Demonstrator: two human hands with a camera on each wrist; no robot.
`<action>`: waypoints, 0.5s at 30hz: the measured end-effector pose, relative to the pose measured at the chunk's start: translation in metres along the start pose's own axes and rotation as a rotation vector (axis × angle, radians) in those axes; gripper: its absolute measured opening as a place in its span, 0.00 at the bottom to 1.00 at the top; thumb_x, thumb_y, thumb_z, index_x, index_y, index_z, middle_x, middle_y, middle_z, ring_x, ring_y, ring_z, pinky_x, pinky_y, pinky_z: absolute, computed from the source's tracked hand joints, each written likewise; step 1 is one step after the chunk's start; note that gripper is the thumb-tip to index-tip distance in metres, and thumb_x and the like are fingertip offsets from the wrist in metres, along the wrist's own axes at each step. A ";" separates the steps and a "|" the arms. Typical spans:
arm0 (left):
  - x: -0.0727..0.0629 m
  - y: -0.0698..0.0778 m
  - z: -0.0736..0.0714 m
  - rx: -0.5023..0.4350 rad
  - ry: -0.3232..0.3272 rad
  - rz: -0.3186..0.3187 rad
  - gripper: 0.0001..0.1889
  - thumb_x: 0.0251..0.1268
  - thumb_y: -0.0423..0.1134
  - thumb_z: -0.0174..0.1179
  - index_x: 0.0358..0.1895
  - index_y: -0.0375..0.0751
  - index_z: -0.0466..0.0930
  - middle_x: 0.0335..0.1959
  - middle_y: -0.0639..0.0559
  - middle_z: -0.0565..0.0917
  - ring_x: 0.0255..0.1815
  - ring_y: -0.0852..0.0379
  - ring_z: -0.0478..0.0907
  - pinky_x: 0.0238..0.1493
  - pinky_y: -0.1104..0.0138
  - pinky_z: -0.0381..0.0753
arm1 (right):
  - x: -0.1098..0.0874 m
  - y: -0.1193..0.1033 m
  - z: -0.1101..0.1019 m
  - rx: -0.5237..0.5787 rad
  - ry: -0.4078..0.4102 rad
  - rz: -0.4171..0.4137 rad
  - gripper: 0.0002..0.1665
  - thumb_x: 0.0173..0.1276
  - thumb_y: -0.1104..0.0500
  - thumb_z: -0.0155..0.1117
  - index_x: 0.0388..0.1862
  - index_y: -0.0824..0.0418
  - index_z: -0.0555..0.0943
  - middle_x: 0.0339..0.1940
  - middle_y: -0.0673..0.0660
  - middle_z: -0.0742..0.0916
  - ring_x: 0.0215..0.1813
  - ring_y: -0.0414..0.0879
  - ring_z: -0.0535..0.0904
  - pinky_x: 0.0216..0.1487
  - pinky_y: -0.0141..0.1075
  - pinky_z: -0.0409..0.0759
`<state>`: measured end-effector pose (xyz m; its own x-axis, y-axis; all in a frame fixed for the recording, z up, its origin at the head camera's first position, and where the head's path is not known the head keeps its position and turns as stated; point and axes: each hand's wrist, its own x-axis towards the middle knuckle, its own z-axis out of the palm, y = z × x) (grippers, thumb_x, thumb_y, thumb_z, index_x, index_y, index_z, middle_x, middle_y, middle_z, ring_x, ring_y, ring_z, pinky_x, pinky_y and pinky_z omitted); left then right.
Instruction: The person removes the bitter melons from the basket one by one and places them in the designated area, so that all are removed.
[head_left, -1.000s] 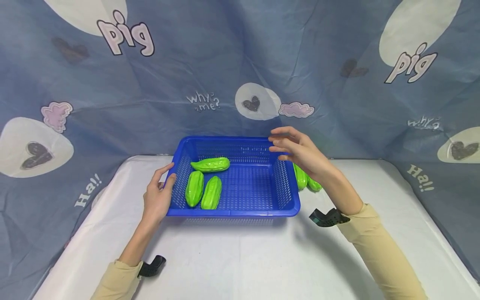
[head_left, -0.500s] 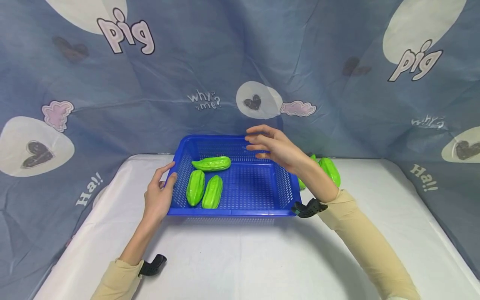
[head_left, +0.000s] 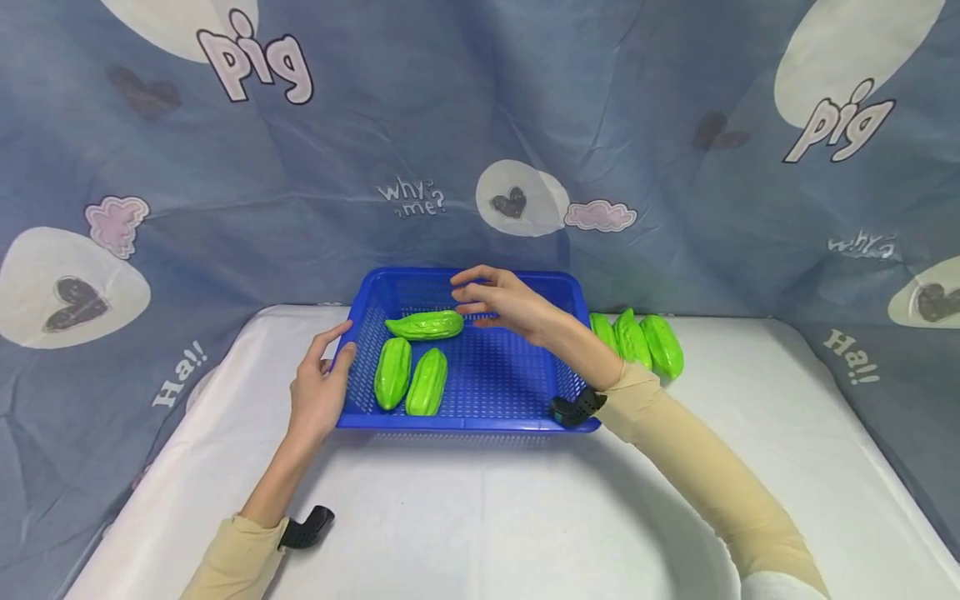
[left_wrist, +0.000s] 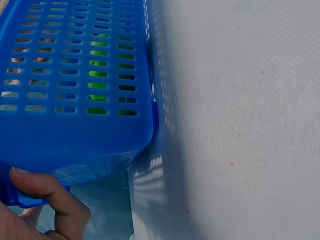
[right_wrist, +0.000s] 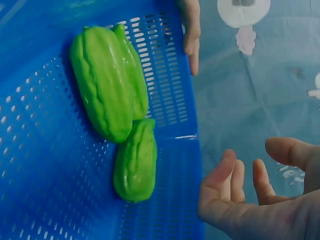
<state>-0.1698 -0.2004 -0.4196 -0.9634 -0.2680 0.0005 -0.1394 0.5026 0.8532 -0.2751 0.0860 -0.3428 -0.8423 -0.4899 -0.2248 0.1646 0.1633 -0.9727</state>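
A blue plastic basket [head_left: 468,424] with slotted walls stands on the white tabletop. My left hand [head_left: 318,392] grips its left rim, thumb near and fingers beyond, as the left wrist view shows by the basket's corner. Inside, toward the left, lie three glossy green bitter melons: one crosswise at the back [head_left: 425,326], and two lengthwise in front, an outer one [head_left: 392,373] and an inner one [head_left: 427,382]. Over the back of the basket hovers my right hand [head_left: 510,308], fingers loosely bent and holding nothing, its fingertips near the crosswise bitter melon in the head view.
Three more bitter melons [head_left: 633,340] lie side by side on the table [head_left: 757,400], just right of the basket. A blue printed cloth [head_left: 300,225] hangs close behind the basket and along both sides of the table.
My right hand has moved left from the basket's right rim to over its back middle, uncovering the bitter melons on the right. The left hand and basket have stayed in place.
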 end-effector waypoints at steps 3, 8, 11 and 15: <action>0.000 -0.001 0.000 -0.003 0.002 0.000 0.26 0.87 0.59 0.46 0.82 0.67 0.67 0.53 0.35 0.86 0.42 0.55 0.80 0.40 0.63 0.74 | 0.010 0.004 0.002 0.007 -0.005 0.021 0.27 0.84 0.57 0.58 0.77 0.61 0.72 0.80 0.64 0.75 0.79 0.64 0.75 0.80 0.62 0.69; 0.000 -0.002 0.001 -0.007 -0.004 0.004 0.27 0.87 0.59 0.46 0.82 0.66 0.67 0.55 0.35 0.86 0.43 0.56 0.80 0.40 0.63 0.76 | 0.024 0.013 0.003 0.000 -0.011 0.069 0.25 0.84 0.57 0.58 0.76 0.61 0.74 0.77 0.64 0.78 0.78 0.65 0.75 0.81 0.64 0.68; 0.000 -0.002 0.001 -0.012 -0.006 0.001 0.27 0.87 0.59 0.46 0.82 0.67 0.67 0.55 0.35 0.85 0.44 0.54 0.81 0.41 0.63 0.76 | 0.029 0.017 0.006 -0.023 -0.040 0.091 0.27 0.85 0.57 0.56 0.78 0.62 0.73 0.77 0.65 0.79 0.77 0.66 0.76 0.80 0.64 0.69; 0.000 0.000 0.000 -0.016 -0.015 -0.002 0.27 0.87 0.60 0.46 0.83 0.67 0.66 0.58 0.35 0.85 0.49 0.48 0.82 0.42 0.63 0.76 | 0.032 0.020 0.013 -0.098 -0.103 0.135 0.29 0.85 0.56 0.56 0.80 0.63 0.70 0.78 0.65 0.78 0.78 0.64 0.76 0.79 0.63 0.72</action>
<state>-0.1697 -0.2008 -0.4198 -0.9665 -0.2565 -0.0085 -0.1374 0.4891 0.8614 -0.2925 0.0625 -0.3702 -0.7580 -0.5421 -0.3627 0.2181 0.3134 -0.9242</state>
